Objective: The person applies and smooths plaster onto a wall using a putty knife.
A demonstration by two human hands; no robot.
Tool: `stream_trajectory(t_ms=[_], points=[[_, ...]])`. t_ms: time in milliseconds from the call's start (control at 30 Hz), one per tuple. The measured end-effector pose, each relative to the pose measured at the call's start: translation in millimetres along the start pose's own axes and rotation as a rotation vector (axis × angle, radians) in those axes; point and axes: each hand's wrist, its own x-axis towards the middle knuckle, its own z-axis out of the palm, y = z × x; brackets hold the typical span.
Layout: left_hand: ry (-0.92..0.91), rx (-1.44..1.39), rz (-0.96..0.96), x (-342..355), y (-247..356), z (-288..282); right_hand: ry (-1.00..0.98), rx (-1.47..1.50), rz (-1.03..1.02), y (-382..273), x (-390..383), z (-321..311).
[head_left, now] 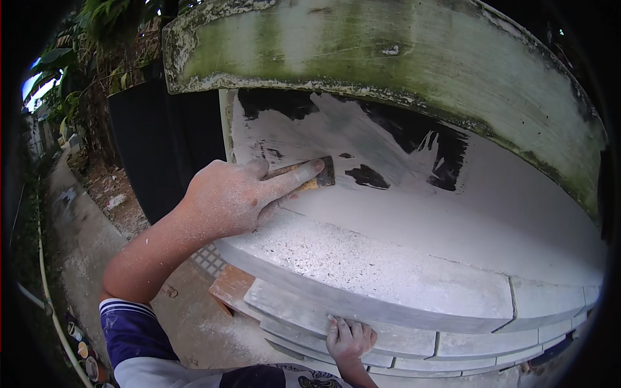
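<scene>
My left hand, dusted with white powder, grips a small worn putty knife, an outstretched finger lying along it. The blade meets an upright panel coated in pale filler. Dark patches show through the filler along the panel's upper part, with streaky edges. My right hand is lower down, fingers bent and a little apart, resting against the front of a stepped block course. It holds no tool that I can see.
A dusty, crumb-strewn block ledge runs under the panel. A thick, green-stained concrete beam overhangs it. A black panel stands at the left. Beyond are a concrete path, a pale pipe and plants.
</scene>
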Motion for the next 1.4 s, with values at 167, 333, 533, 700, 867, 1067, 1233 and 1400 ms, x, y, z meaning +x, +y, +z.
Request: stream_trajectory(t_ms=[167,333,533,700,867,1067,1233,1400], points=[[0.117,0.043,0.038,8,4,-1,-0.03,0.035,-0.01,-2,3,-4],[0.002,0.046,0.033,6,13,-9,-0.02,0.021,-0.005,0,5,-4],[0.098,0.025,0.019,-2,-2,1,-0.005,0.036,-0.033,0,5,-2],[0.149,0.011,0.08,8,7,-4,-0.039,0.032,-0.02,-2,3,-4],[0.081,-0.005,0.038,-4,-1,7,-0.017,0.025,-0.023,2,1,-2],[0.082,-0.017,0.075,17,15,-5,-0.038,0.037,-0.029,-2,3,-2],[0.118,-0.015,0.041,2,6,3,-0.032,0.026,-0.019,1,3,-3],[0.085,0.001,0.012,7,5,-1,-0.012,0.027,-0.029,0,0,0]])
